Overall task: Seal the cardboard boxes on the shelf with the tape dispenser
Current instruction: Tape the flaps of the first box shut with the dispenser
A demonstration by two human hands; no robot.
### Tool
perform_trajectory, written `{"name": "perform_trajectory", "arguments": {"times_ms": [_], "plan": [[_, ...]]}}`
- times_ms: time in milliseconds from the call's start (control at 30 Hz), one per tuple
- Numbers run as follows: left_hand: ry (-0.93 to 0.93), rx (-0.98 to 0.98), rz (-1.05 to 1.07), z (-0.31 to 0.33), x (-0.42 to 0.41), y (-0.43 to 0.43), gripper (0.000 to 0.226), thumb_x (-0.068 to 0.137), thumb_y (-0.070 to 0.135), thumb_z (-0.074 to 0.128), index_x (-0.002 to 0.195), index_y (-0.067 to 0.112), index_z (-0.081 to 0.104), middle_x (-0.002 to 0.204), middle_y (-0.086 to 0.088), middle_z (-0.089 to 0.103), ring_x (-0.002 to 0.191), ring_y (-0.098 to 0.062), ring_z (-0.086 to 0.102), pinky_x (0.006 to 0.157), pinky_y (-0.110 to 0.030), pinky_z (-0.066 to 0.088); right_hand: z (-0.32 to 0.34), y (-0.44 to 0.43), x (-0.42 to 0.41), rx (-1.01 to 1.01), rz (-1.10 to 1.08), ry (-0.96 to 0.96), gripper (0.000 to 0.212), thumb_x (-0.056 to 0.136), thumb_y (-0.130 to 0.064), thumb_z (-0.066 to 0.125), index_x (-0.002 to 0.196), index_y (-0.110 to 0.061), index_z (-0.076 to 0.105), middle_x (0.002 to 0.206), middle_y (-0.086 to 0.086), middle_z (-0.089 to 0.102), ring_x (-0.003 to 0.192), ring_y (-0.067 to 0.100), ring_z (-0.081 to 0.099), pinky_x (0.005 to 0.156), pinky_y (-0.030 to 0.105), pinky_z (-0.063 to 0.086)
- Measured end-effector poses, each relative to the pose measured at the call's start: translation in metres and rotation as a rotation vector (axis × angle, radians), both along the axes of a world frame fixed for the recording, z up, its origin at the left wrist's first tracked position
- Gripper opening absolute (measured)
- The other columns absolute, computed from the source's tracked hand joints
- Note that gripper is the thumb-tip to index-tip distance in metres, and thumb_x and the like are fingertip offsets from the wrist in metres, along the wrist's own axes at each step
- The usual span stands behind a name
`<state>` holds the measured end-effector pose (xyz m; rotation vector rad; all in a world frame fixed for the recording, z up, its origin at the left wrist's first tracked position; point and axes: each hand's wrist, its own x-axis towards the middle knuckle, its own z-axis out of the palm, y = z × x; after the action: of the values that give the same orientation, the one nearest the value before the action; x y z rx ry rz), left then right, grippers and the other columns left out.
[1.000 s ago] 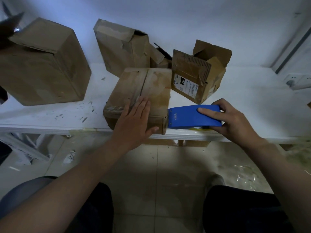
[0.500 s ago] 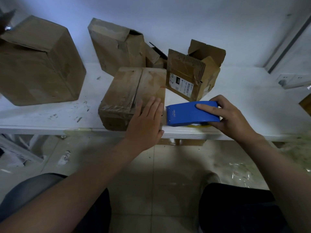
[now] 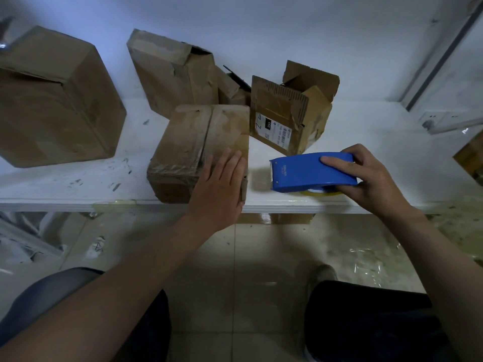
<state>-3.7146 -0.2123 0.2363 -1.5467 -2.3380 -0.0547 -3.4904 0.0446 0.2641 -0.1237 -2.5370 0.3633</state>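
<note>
- The tape dispenser is smooth blue plastic with a soft sheen; the tape roll under it looks yellowish and glossy
- The front box is worn brown cardboard, its top and near edge covered in shiny, wrinkled clear tape
- The open box shows corrugated cardboard at a torn flap edge and bears a white paper label
- The large box is matt, creased cardboard
- The shelf is white, scuffed with dark marks, glossy along its front edge
- The floor is glossy pale tile
</note>
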Motion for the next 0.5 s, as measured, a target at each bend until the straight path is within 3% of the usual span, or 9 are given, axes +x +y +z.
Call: {"name": "perform_trajectory", "arguments": {"times_ms": [167,300,400,500], "plan": [[0.006,-0.005,0.011,0.0,0.001,0.002,0.095,0.083,0.048,0.067,0.155,0.007,0.023,0.164,-0.013,0.022,0.153,-0.032,0.013,0.121,-0.056,0.016,0.006,-0.019,0.002,0.063,-0.06,-0.122,0.053,0.092,-0.037,0.056,0.144,-0.034,0.053,0.119,0.01,0.049,0.096,0.026,0.054,0.074,0.037,0.054],[0.0,-0.005,0.014,0.001,0.003,0.003,0.091,0.084,0.045,0.064,0.156,0.007,0.023,0.164,-0.013,0.023,0.153,-0.031,0.014,0.121,-0.056,0.016,0.024,-0.035,-0.011,0.139,-0.158,-0.226,0.06,0.088,-0.029,0.066,0.144,-0.045,0.049,0.112,0.002,0.048,0.087,0.024,0.054,0.061,0.034,0.051],[0.004,-0.006,0.014,0.001,0.003,0.002,0.087,0.086,0.042,0.061,0.156,0.008,0.022,0.165,-0.012,0.021,0.154,-0.03,0.012,0.122,-0.056,0.014,0.038,-0.04,-0.019,-0.038,-0.245,-0.302,0.064,0.087,-0.016,0.069,0.137,-0.052,0.053,0.098,-0.006,0.047,0.084,0.017,0.049,0.06,0.03,0.039],[0.016,-0.009,0.015,0.001,0.005,0.002,0.087,0.086,0.04,0.061,0.156,0.007,0.023,0.165,-0.013,0.02,0.154,-0.03,0.013,0.122,-0.056,0.014,0.045,-0.045,-0.021,-0.195,-0.246,-0.361,0.061,0.086,-0.011,0.069,0.131,-0.052,0.059,0.095,-0.009,0.054,0.088,0.018,0.054,0.07,0.036,0.049]]}}
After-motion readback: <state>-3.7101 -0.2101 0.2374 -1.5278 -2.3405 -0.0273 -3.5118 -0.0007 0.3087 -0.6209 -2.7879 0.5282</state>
